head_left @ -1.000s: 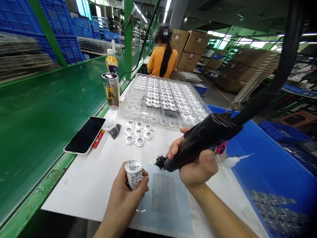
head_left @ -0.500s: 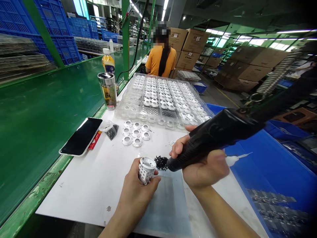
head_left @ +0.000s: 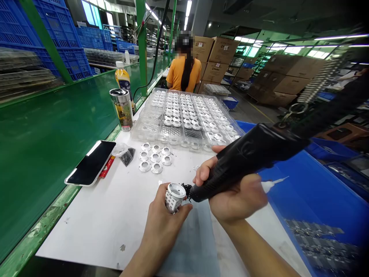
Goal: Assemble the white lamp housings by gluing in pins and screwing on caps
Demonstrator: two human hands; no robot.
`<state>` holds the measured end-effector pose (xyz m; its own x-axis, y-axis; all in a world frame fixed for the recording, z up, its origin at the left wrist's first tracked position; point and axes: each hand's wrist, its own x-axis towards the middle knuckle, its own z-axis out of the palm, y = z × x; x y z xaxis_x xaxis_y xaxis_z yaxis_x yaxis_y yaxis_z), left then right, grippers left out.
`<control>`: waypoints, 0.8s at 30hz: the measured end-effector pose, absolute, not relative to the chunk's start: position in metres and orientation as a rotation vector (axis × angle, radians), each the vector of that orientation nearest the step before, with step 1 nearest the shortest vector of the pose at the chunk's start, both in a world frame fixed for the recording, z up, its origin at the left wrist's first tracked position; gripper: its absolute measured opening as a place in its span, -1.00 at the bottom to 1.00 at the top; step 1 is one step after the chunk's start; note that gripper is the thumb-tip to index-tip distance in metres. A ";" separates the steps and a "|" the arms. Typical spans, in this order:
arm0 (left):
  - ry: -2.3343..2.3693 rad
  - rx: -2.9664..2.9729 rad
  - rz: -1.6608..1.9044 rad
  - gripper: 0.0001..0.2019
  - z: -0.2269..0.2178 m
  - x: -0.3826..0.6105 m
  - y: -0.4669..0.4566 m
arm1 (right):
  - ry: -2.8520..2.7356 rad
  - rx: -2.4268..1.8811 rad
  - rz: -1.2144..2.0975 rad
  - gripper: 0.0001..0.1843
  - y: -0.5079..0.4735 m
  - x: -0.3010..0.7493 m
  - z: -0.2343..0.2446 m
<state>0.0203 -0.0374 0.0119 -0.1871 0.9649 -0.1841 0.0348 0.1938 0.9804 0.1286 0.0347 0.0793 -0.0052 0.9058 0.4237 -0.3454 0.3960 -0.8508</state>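
My left hand (head_left: 163,223) is closed round a small white plastic housing (head_left: 174,197), held upright with its open end up. My right hand (head_left: 230,190) grips a black electric screwdriver (head_left: 248,156) that slants down to the left; its tip is right beside the housing's rim. A little heap of black screws (head_left: 187,188) lies on the white table (head_left: 100,223) just behind the housing and the tip. Several silver rings (head_left: 152,157) lie in a cluster further back.
A clear tray (head_left: 184,115) full of rings stands at the back. A phone (head_left: 90,162), a small bag, a glass flask (head_left: 122,109) and a bottle sit at the left by the green conveyor. A blue bin (head_left: 317,200) is on the right. A person in orange sits ahead.
My left hand has carried the white housing right and forward, up to the screwdriver's tip and the screw heap. The screwdriver has stayed nearly in place.
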 end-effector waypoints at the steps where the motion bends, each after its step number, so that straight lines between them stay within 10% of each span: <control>1: 1.462 1.021 1.175 -0.80 0.011 0.022 -0.036 | -1.180 -0.600 1.096 -0.35 0.034 0.128 0.081; 24: 1.471 1.342 1.153 -0.77 0.010 0.004 -0.041 | -1.064 -0.520 1.224 -0.37 0.028 0.130 0.093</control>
